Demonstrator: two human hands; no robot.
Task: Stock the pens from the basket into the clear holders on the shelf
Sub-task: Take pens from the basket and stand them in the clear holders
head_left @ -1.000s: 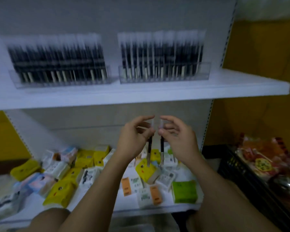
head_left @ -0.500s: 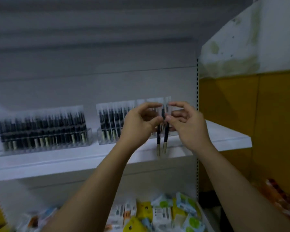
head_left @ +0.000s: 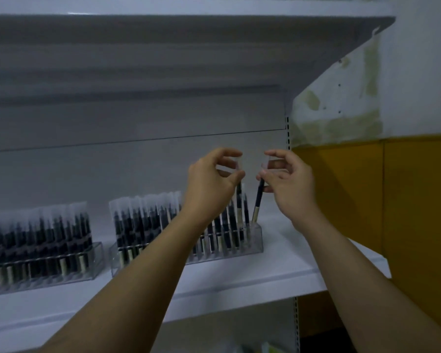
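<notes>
Pens (head_left: pixel 148 225) with dark barrels and pale lower ends stand packed in rows in two clear holders on the white shelf (head_left: pixel 278 266), each pen in a clear sleeve with a frosted top. Any print on the sleeves or barrels is too blurred to read.

The left-hand holder (head_left: pixel 94 261) sits near the frame's left edge. The right-hand holder (head_left: pixel 255 240) stands just beside it, and both hands are raised over its right end, apart from each other with a small gap between the fingertips.

The left hand (head_left: pixel 211 177) pinches the clear top of an upright pen (head_left: pixel 239 200) between thumb and forefinger; this pen stands in the holder near its right end. The right hand (head_left: pixel 288 179) pinches the top of a tilted pen (head_left: pixel 259 197), whose pale lower end dips into the last slot at the holder's right end while its top leans to the right.

An upper shelf (head_left: pixel 189 11) overhangs the scene. To the right of the shelving is a stained pale wall (head_left: pixel 341 110) above a yellow panel (head_left: pixel 392 200).
</notes>
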